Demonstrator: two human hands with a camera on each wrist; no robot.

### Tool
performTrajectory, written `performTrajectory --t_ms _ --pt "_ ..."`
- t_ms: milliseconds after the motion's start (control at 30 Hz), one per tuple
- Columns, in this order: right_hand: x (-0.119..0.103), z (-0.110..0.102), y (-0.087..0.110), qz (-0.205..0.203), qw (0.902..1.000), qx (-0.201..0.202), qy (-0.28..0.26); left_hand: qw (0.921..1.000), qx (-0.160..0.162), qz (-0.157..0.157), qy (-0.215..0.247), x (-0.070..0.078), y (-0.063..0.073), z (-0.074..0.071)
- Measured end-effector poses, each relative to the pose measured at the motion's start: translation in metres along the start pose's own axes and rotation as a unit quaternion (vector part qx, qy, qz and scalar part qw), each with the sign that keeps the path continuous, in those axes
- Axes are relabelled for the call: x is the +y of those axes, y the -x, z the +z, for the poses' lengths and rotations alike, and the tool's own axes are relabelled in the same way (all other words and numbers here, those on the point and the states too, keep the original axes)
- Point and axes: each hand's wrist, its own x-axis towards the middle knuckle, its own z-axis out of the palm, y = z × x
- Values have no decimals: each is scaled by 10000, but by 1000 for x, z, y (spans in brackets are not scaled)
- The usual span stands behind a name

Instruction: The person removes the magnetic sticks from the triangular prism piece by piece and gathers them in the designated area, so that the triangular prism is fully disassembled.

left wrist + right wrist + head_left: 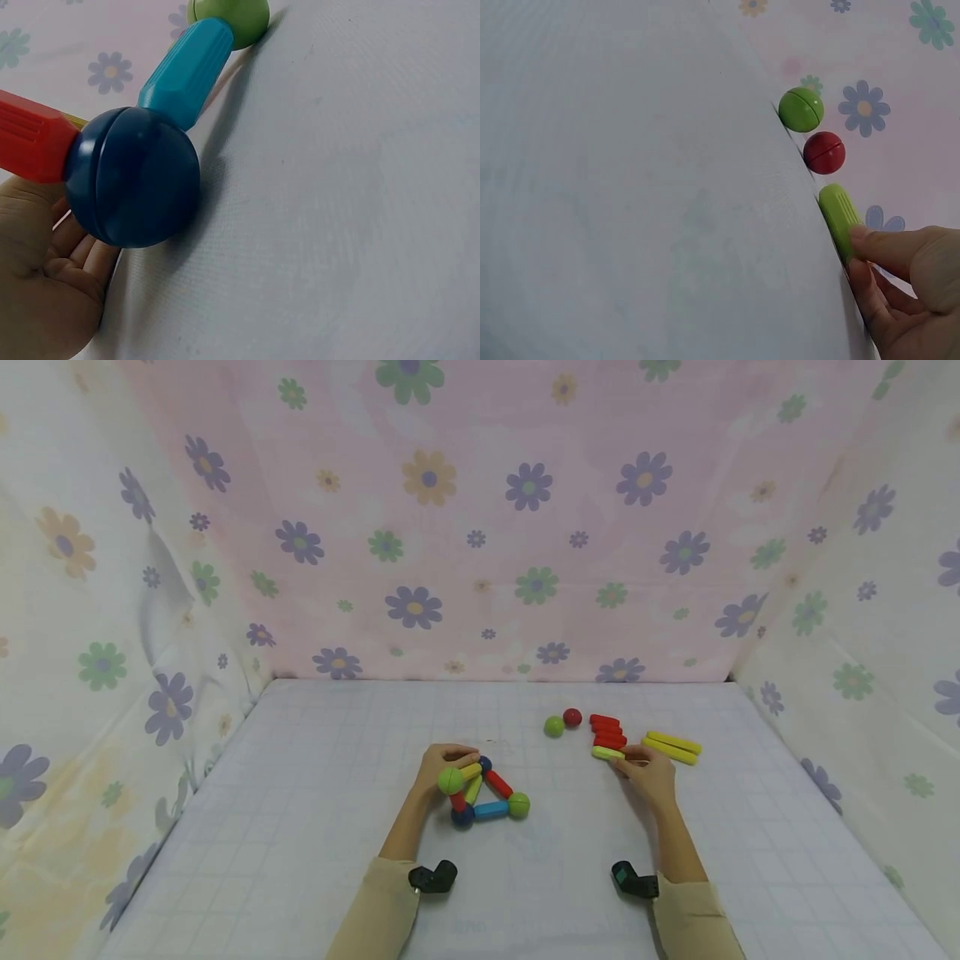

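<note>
A frame of toy building sticks and balls stands at the middle. It has a raised green ball (451, 781), a blue stick (492, 810), red and yellow-green sticks, and a dark blue ball (135, 178), large in the left wrist view. My left hand (441, 767) holds the frame at its left rear, with curled fingers near the upper yellow stick (470, 771); the fingertips are partly hidden. To the right, my right hand (651, 774) pinches a short light-green stick (840, 218) between thumb and fingers. That stick lies at the near end of several red sticks (608, 732).
A loose green ball (554, 727) and a red ball (572, 717) sit left of the red sticks. Long yellow sticks (672, 747) lie beyond the right hand. Flowered cloth (487, 568) walls the white table (300, 860) at the back and sides.
</note>
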Motion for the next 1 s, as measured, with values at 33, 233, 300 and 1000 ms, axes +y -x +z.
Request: performTrajectory --t_ms 33,233,300,1000 --pt "0 0 0 -22 10000 33 1 10000 -4 8 -16 1 1 0" --pt "-3 3 3 61 9998 169 -72 9997 -198 123 44 28 18 -5" --pt "-4 3 5 110 9997 193 -138 9996 -267 63 39 35 23 -6" --pt "-38 31 31 -816 9878 -1012 -855 9996 -159 -92 225 -4 19 -10"
